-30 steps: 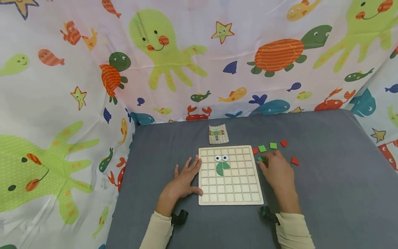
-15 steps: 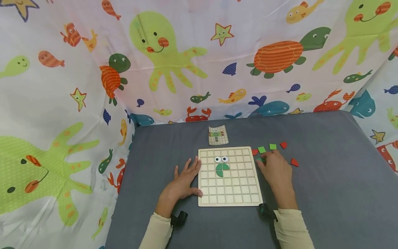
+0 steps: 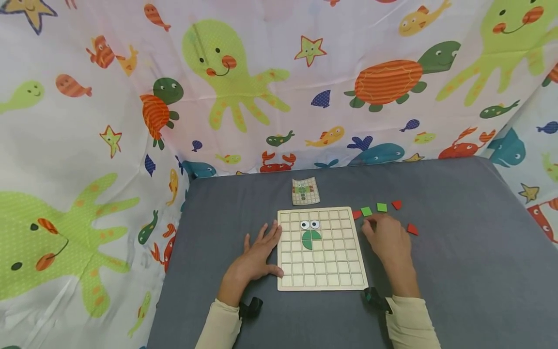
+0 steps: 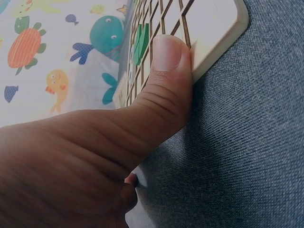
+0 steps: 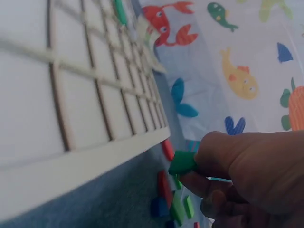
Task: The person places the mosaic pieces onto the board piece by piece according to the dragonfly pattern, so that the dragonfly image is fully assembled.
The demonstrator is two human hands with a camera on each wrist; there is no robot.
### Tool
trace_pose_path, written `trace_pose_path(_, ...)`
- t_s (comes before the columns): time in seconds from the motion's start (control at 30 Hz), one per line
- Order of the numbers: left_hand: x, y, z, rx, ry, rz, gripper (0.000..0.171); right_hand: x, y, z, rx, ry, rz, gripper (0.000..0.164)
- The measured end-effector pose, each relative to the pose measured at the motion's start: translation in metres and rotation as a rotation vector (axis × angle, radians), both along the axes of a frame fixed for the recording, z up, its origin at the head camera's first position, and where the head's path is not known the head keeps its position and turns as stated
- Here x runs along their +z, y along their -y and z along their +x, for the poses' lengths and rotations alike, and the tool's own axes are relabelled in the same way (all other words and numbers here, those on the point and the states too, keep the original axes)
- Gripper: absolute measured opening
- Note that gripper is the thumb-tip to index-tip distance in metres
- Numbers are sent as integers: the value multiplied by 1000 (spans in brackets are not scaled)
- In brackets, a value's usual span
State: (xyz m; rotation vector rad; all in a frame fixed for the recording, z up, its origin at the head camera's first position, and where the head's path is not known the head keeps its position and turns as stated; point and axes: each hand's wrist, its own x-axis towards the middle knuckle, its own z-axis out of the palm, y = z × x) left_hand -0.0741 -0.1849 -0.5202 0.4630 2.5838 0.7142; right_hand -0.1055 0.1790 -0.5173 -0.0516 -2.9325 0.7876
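A wooden grid board (image 3: 322,278) lies on the grey cloth. On it sit three dark green quarter-round tiles (image 3: 307,241) beneath two eye tiles (image 3: 304,225). My left hand (image 3: 257,257) rests along the board's left edge with fingers spread; its thumb presses on the rim in the left wrist view. Just beyond the board's right edge, my right hand (image 3: 389,241) pinches a dark green tile (image 5: 182,162) between thumb and fingertips. From the head view, the fingers hide that tile.
Light green squares (image 3: 381,207) and red tiles (image 3: 412,229) lie scattered right of the board. A small pattern card (image 3: 305,198) lies behind the board. A blue piece (image 5: 159,207) shows among tiles in the right wrist view. A sea-animal curtain (image 3: 257,145) borders the table.
My right hand has closed its fingertips on the dark green tile, which showed beside the fingers earlier and is now hidden in the head view. The left hand stays at the board.
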Motion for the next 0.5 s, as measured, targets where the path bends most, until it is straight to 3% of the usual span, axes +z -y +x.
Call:
trace_pose_path(0.27, 0, 1, 0, -1, 5, -8, 120, 16, 19, 10, 105, 57, -213, 21)
trace_pose_path(0.5, -2, 2, 1, 3, -2, -4, 121, 11, 47, 13, 207, 66, -295, 9)
